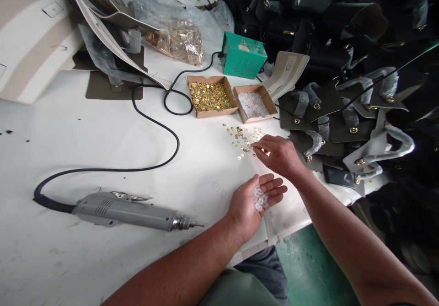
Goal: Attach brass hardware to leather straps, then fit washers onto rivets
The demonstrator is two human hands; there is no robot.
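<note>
My left hand (252, 203) lies palm up over the table, its fingers stretched out. In its palm rests a small heap of clear plastic washers (259, 199). My right hand (279, 154) reaches over the table with thumb and forefinger pinched together beside scattered gold washers (240, 136). Whatever is between those fingertips is too small to make out. Some pale clear washers (256, 133) lie just behind that hand, partly hidden by it.
Behind the loose washers stand a cardboard box of gold pieces (198, 113) and a box of clear washers (245, 119). A grey electric screwdriver (126, 211) lies at left, its black cord (103, 170) running near a green power unit (244, 55). Bag parts (338, 98) crowd the right.
</note>
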